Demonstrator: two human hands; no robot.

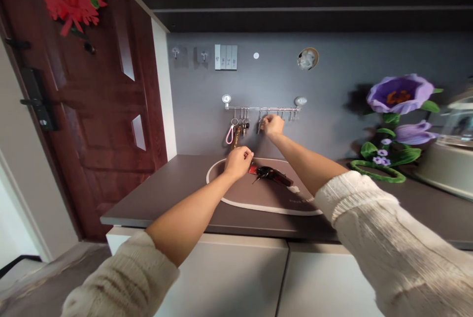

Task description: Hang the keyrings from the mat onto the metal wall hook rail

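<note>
My right hand [272,126] is raised to the metal hook rail [263,108] on the grey wall, fingers pinched round a small key or ring hanging from a hook. My left hand [238,161] hovers low over the oval brown mat [258,198] on the cabinet top, fingers curled, touching the end of a dark key bunch with a red tag [269,174] that lies on the mat. More keys and a pink loop strap [230,134] hang at the rail's left part.
A dark red door [96,105] with a black lock stands at the left. Light switches [225,56] sit above the rail. Purple fabric flowers [401,110] and a domed appliance [451,159] stand on the counter at the right. White cabinet doors are below.
</note>
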